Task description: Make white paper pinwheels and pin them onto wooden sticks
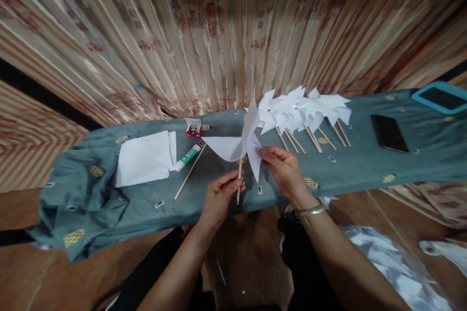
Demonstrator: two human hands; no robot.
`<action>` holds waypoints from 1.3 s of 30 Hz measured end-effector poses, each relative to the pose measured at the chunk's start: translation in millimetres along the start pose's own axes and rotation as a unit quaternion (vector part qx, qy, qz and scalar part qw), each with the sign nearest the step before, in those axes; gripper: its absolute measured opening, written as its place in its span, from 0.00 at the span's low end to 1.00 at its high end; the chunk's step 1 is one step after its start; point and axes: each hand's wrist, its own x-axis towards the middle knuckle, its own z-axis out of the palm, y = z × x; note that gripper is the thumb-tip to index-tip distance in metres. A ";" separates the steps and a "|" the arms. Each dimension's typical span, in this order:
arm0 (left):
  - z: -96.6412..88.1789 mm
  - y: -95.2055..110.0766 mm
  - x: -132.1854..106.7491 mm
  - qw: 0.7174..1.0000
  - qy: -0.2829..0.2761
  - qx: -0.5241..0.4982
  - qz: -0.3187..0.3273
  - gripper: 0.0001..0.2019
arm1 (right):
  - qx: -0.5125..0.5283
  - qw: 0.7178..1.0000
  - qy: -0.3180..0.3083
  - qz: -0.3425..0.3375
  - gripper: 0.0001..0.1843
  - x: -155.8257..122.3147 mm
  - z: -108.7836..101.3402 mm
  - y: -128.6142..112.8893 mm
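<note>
white pinwheel (242, 143) stands upright over the worktop (365, 165) edge; left hand (221, 197) is closed round its stick (240, 171), likely to steady it, while right hand (284, 167) pinches a blade by the hub. finished pinwheels (302, 112) lie aside, behind.

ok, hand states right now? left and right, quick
Left hand: closed on the wooden stick of the white paper pinwheel.
Right hand: fingertips pinching a blade of that pinwheel near its centre.
</note>
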 end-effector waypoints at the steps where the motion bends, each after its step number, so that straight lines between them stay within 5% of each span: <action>1: 1.4 0.4 0.9 1.000 -0.001 -0.004 0.002 0.22 | -0.001 1.000 -0.001 0.003 0.17 0.5 0.3 0.6; 11: 14.1 3.1 12.6 1.000 -0.005 -0.023 0.004 0.21 | -0.014 0.998 -0.050 0.018 0.15 2.6 1.9 3.9; 39: 8.3 8.0 41.5 1.000 0.000 -0.004 0.009 0.20 | -0.047 0.998 -0.042 -0.019 0.14 33.0 8.9 1.9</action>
